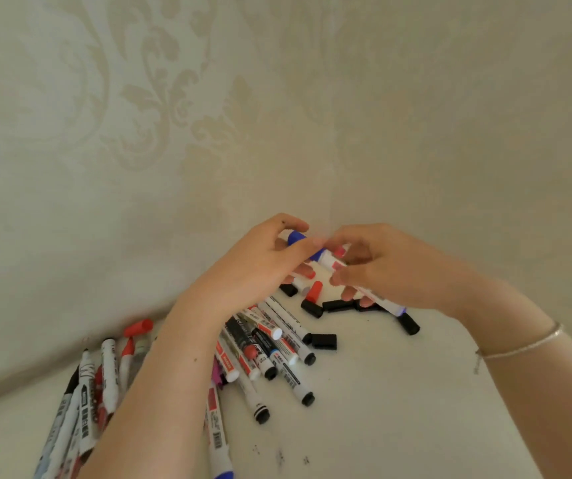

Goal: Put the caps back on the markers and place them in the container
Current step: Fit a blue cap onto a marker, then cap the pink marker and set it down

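While the left hand (260,267) is curling its fingers round a blue cap (295,236), the right hand (381,267) is pinching the white barrel of a marker (364,288) and aiming its tip end toward that cap; the two hands are meeting just above the tabletop (398,392), and the exact seat of cap on tip is hidden behind the fingers. The marker's blue tail end is sticking out below the right palm.

Judging by their look, these markers are light, stiff plastic tubes, smooth and a little slippery, so a pinch near the tip end is likely giving the best control for lining up the cap; the cap is small and probably best held by its sides, leaving its mouth free. It will likely need a firm axial push to click.

Just under the hands, a loose red cap (313,291) and several black caps (324,341) are lying on the tabletop. Nearer the person, below the left wrist, a pile of markers (270,350) is lying crossed over one another, some with black ends. Further out, to the left of the left forearm, more markers (105,375) are spreading toward the edge of view, with another red cap (138,327) beside them. A thin bracelet (526,344) is sitting on the right wrist. No container is showing in view.
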Available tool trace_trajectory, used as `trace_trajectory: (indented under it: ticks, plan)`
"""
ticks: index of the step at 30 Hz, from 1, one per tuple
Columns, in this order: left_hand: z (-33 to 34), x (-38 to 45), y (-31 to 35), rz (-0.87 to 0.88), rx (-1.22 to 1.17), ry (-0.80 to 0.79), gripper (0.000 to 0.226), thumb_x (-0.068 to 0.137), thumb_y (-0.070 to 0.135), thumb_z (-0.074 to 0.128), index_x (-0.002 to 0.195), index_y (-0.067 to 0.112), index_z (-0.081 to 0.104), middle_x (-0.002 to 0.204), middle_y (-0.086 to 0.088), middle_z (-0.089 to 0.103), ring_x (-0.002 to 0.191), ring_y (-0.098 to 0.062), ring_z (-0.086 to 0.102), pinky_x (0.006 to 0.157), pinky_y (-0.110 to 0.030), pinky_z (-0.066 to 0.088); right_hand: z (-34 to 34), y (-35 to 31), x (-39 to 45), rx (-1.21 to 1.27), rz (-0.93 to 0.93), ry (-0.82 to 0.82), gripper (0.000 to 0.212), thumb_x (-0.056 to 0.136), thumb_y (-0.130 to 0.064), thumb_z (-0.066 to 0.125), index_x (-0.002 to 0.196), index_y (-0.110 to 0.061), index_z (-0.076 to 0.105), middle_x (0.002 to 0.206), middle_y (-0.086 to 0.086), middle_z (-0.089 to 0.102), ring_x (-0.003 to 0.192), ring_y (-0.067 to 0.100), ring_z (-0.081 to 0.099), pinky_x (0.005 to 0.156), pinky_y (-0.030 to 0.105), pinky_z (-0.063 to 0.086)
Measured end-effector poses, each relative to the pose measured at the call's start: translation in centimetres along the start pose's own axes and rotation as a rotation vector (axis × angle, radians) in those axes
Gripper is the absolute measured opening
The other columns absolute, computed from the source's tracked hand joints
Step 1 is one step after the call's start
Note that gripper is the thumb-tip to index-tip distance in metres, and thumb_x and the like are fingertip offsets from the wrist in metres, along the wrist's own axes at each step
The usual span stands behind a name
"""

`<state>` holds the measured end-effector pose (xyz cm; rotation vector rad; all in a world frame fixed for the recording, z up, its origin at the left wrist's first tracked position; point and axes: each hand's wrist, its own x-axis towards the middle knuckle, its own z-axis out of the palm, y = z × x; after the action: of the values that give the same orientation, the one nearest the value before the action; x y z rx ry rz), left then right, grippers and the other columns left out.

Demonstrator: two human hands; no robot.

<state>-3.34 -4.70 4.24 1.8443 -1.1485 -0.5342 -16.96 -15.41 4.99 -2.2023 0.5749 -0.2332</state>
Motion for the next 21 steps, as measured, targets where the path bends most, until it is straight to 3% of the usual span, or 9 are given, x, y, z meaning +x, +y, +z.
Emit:
trace_trajectory:
  ticks: [3,7,10,12,16,21]
  plan:
    - [1.7,0.2,-0.2,0.017,0.273,-0.009,0.041,0.095,0.046,0.048,0.132,0.030,0.044,0.114,0.011,0.065,0.100,-0.005,0.060,0.083,-0.022,0.043,-0.9,2.7,-1.2,-0.240,0.234,0.044,0.016,0.090,-0.012,0.051,0.105,-0.016,0.052,0.095,0.009,0.062,0.069,0.024,0.065,0.062,0.036,0.057]
    - [5.0,0.0,0.2,0.079,0.278,-0.078,0.030,0.095,0.041,0.052,0.123,0.032,0.052,0.118,0.012,0.061,0.096,-0.002,0.058,0.075,-0.015,0.043,-1.3,6.1,-3.4,-0.436,0.453,0.084,0.013,0.095,-0.021,0.044,0.105,-0.013,0.045,0.096,0.007,0.051,0.081,0.023,0.051,0.052,0.022,0.034]
    - [7.8,-0.3,0.6,0.106,0.282,-0.113,0.030,0.096,0.037,0.052,0.125,0.031,0.053,0.117,0.011,0.060,0.101,-0.004,0.058,0.084,-0.020,0.044,-1.5,8.1,-4.7,-0.502,0.567,0.084,0.025,0.092,-0.019,0.045,0.116,-0.012,0.050,0.095,0.004,0.050,0.084,0.022,0.051,0.057,0.025,0.036]
    - [9.3,-0.6,0.7,0.115,0.263,-0.135,0.027,0.097,0.033,0.052,0.123,0.029,0.055,0.117,0.009,0.061,0.103,-0.005,0.058,0.085,-0.021,0.046,-1.5,9.5,-5.1,-0.534,0.592,0.089,0.026,0.091,-0.018,0.044,0.116,-0.012,0.052,0.094,0.003,0.050,0.085,0.022,0.052,0.067,0.027,0.040]
    - [11.1,-0.8,0.2,0.099,0.283,-0.161,0.031,0.098,0.027,0.051,0.129,0.024,0.053,0.125,0.006,0.060,0.110,-0.009,0.057,0.090,-0.019,0.043,-1.3,10.4,-5.5,-0.609,0.573,0.113,0.020,0.093,-0.019,0.040,0.110,-0.014,0.050,0.099,0.007,0.054,0.087,0.024,0.053,0.071,0.029,0.040]
    - [12.1,-1.1,-1.0,0.072,0.307,-0.173,0.030,0.099,0.025,0.049,0.128,0.024,0.055,0.125,0.005,0.060,0.101,-0.006,0.055,0.084,-0.017,0.041,-0.1,10.5,-5.7,-0.947,0.494,0.240,0.034,0.093,-0.013,0.043,0.127,-0.010,0.042,0.124,0.010,0.052,0.115,0.029,0.052,0.085,0.034,0.047]
